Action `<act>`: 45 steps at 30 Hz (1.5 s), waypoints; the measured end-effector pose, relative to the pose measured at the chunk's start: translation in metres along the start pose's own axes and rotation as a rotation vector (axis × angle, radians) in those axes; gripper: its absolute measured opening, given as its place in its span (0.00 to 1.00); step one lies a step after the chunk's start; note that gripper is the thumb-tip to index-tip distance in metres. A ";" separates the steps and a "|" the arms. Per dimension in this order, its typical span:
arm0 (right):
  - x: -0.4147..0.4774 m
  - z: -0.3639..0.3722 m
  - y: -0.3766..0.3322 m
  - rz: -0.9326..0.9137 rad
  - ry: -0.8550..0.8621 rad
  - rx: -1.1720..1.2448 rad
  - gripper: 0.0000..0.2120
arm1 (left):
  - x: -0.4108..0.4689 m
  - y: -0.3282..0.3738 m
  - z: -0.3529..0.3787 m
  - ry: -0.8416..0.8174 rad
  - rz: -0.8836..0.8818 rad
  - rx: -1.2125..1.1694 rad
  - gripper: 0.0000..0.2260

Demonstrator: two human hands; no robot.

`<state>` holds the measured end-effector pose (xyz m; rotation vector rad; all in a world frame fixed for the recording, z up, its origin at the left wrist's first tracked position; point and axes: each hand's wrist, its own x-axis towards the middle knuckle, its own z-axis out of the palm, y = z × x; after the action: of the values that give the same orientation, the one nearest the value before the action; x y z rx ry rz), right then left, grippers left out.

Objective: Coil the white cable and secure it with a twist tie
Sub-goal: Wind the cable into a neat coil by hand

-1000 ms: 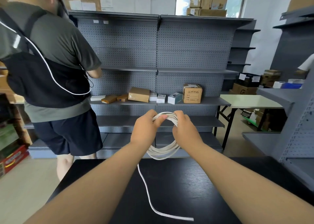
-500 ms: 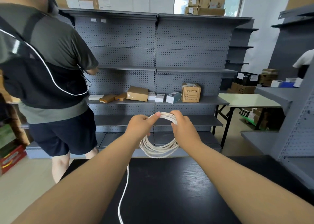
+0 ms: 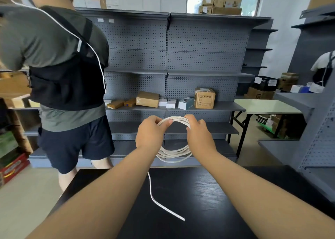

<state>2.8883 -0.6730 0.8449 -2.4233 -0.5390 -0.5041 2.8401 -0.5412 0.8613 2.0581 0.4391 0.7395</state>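
White cable hangs as a loose coil in the air above the far edge of the black table, and both your hands grip it. Your left hand pinches the top-left of the loops between thumb and fingers, and your right hand curls round the top-right. A short tail drops from the coil's left side onto the tabletop, its cut end lying free.

To finish the wrap well, keep the right hand clamped so the loops stay stacked. Let the left hand lay the tail round in the same direction and size as the other turns — forcing it against its set will likely spring the coil open. Tuck the end along the bundle where a tie can catch it. No twist tie shows, so you will soon need a free hand.

Against half a second ago, the tail differs most: then it fell straight down and ran out of the bottom edge, now it bends right with its end in view on the table. Your hands hold much the same spot.
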 end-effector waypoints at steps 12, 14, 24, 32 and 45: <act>0.002 0.000 0.000 0.212 0.048 0.284 0.14 | -0.019 -0.014 0.015 0.079 -0.016 -0.009 0.15; 0.003 0.003 0.001 0.299 0.037 0.342 0.14 | -0.018 -0.014 0.016 0.086 0.001 -0.040 0.15; 0.000 0.014 -0.005 0.303 -0.027 0.348 0.20 | -0.013 -0.021 0.009 0.087 0.216 0.094 0.10; 0.002 0.003 -0.009 0.067 -0.050 0.066 0.28 | -0.004 -0.017 -0.002 -0.027 0.337 0.243 0.08; 0.003 0.008 -0.005 0.092 -0.124 0.020 0.21 | 0.005 -0.014 -0.008 -0.087 0.395 0.391 0.13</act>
<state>2.8903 -0.6630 0.8426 -2.4588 -0.4793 -0.3105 2.8384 -0.5257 0.8552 2.5776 0.1302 0.8385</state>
